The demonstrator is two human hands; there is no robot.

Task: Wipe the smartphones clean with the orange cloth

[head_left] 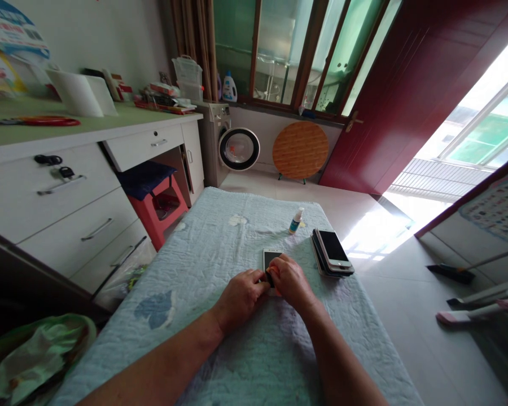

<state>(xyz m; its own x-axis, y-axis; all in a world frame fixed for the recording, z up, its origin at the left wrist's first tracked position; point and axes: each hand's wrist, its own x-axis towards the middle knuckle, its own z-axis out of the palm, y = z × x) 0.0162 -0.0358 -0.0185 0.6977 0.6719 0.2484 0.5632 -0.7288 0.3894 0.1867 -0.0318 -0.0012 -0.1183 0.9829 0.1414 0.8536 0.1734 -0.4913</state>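
Observation:
A white phone with a dark screen lies on the pale blue quilted cover in front of me. My left hand is at the phone's lower left edge, its fingers curled in and holding it there. Over the screen, my right hand pinches a small orange cloth against the glass, covering part of the phone. To the right is a stack of several phones, the top one white with a black screen. A small spray bottle stands upright behind the hands.
At the left are a white desk with drawers and a red stool. A washing machine with its round door open and a round wooden tabletop stand beyond. A bin sits at the lower left.

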